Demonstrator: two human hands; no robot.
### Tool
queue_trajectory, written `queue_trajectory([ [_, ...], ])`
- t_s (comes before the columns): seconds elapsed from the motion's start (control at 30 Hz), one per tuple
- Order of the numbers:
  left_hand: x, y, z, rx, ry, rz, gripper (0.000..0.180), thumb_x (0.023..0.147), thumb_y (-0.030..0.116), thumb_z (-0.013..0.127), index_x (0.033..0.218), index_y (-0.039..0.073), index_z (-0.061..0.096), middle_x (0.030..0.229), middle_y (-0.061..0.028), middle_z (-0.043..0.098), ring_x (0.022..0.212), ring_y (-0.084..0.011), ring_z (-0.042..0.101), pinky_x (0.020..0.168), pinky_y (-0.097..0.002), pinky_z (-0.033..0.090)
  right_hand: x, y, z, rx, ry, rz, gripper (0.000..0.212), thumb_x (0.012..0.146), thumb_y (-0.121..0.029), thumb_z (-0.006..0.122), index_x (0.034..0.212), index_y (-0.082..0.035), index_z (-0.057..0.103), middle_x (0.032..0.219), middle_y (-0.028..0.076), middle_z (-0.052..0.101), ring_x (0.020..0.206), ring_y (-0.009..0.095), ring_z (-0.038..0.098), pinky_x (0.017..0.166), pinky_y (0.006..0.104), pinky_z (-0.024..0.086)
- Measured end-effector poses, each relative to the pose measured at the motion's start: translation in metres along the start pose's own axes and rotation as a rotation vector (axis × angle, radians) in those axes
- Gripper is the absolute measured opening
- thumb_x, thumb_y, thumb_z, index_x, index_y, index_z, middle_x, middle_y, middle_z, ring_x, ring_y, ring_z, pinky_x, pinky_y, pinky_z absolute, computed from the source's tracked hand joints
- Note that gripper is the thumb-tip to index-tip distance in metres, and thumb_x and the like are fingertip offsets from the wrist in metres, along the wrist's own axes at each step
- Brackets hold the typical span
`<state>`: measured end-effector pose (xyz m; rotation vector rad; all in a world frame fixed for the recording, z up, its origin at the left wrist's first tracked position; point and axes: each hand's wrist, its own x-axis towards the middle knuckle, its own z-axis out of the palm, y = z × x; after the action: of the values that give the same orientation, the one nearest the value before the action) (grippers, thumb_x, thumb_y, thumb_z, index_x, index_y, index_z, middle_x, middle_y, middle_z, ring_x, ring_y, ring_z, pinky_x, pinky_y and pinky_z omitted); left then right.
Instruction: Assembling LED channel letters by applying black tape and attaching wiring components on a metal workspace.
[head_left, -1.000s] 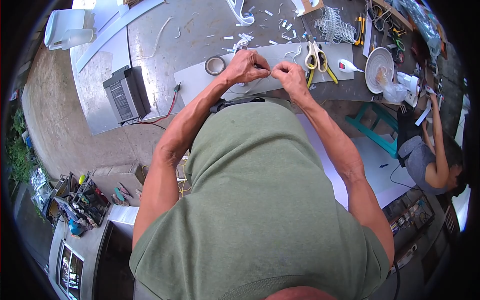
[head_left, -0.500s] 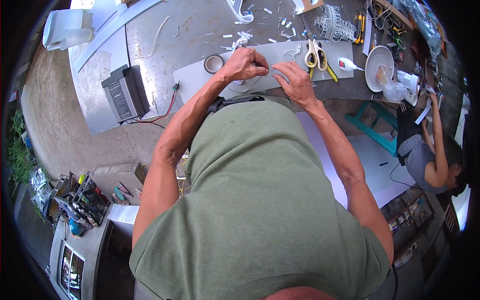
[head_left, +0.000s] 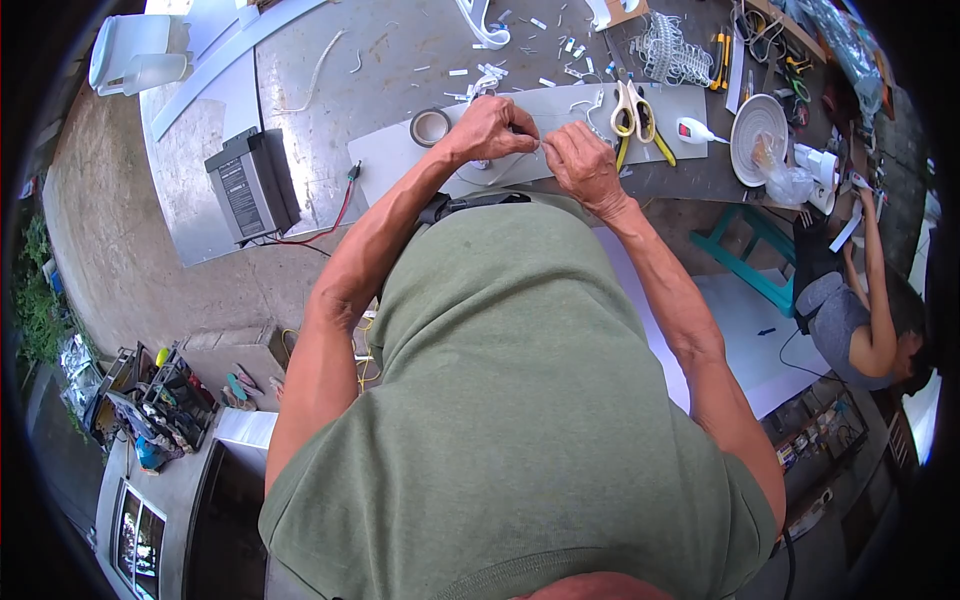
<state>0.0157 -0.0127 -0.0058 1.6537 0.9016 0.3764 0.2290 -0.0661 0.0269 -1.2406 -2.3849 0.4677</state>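
My left hand (head_left: pixel 494 130) is closed in a pinch over a pale grey sheet (head_left: pixel 390 160) on the metal table. A thin pale wire (head_left: pixel 488 182) curves below its fingers and seems to run up into the pinch. Just to the right, the fingertips of my right hand (head_left: pixel 584 165) are pressed together, almost meeting the left ones. Whatever lies between these tips is too small to make out. Left of my left hand is a roll of dark tape (head_left: pixel 430 127). Beyond my right hand lie cream-handled scissors (head_left: pixel 624 112) and a yellow-handled tool (head_left: pixel 664 148).
Small white strip pieces (head_left: pixel 488 78) are scattered behind my hands. A black box (head_left: pixel 246 188) with a red lead stands at the left. A white bottle (head_left: pixel 697 131), a round plate (head_left: pixel 750 150) and a teal stool (head_left: pixel 745 255) are at the right, near another person (head_left: pixel 850 325).
My right hand has moved slightly left toward my left hand, and its spread fingers have closed into a pinch. My left hand stays almost where it was.
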Motion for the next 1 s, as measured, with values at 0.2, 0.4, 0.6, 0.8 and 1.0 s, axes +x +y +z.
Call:
queue_trajectory([
  [0.2, 0.000, -0.001, 0.005, 0.068, 0.031, 0.046, 0.026, 0.073, 0.028, 0.075, 0.089, 0.008, 0.079, 0.084, -0.0132, 0.074, 0.076, -0.0282, 0.070, 0.071, -0.0358, 0.053, 0.001, 0.014, 0.009, 1.033, -0.267, 1.118, 0.013, 0.087, -0.013, 0.067, 0.088, -0.001, 0.063, 0.071, 0.005, 0.059, 0.057, 0.014, 0.053, 0.055, 0.0322, 0.046],
  [0.4, 0.000, -0.001, 0.001, -0.019, 0.000, -0.015, 0.024, 0.076, 0.023, 0.076, 0.094, 0.007, 0.079, 0.084, -0.0101, 0.073, 0.077, -0.0230, 0.067, 0.072, -0.0349, 0.052, -0.001, 0.006, -0.005, 0.871, -0.296, 1.005, 0.017, 0.091, -0.011, 0.066, 0.104, -0.002, 0.068, 0.084, 0.006, 0.068, 0.063, 0.012, 0.059, 0.059, 0.0282, 0.048],
  [0.6, 0.002, -0.001, 0.001, 0.009, 0.023, 0.034, 0.026, 0.074, 0.028, 0.074, 0.090, 0.008, 0.080, 0.082, -0.0113, 0.075, 0.073, -0.0260, 0.070, 0.070, -0.0349, 0.053, -0.007, -0.002, -0.009, 0.253, -0.032, 0.206, 0.021, 0.087, -0.006, 0.069, 0.107, -0.003, 0.067, 0.096, 0.011, 0.069, 0.087, 0.027, 0.068, 0.072, 0.0383, 0.054],
  [0.8, 0.001, 0.001, -0.001, -0.015, -0.026, -0.014, 0.026, 0.076, 0.027, 0.076, 0.093, 0.008, 0.079, 0.080, -0.0102, 0.070, 0.075, -0.0239, 0.064, 0.069, -0.0360, 0.049, -0.010, 0.005, 0.000, 0.045, 0.011, -0.044, 0.018, 0.085, -0.004, 0.069, 0.103, -0.003, 0.067, 0.095, 0.010, 0.068, 0.086, 0.027, 0.066, 0.071, 0.0359, 0.053],
  [1.0, 0.000, 0.000, 0.000, -0.014, -0.026, -0.012, 0.027, 0.075, 0.029, 0.077, 0.093, 0.009, 0.080, 0.078, -0.0095, 0.069, 0.075, -0.0236, 0.064, 0.069, -0.0358, 0.049, -0.003, 0.000, 0.004, 0.055, 0.023, -0.043, 0.010, 0.086, -0.006, 0.068, 0.093, -0.001, 0.064, 0.081, 0.010, 0.063, 0.069, 0.025, 0.062, 0.063, 0.0372, 0.051],
])
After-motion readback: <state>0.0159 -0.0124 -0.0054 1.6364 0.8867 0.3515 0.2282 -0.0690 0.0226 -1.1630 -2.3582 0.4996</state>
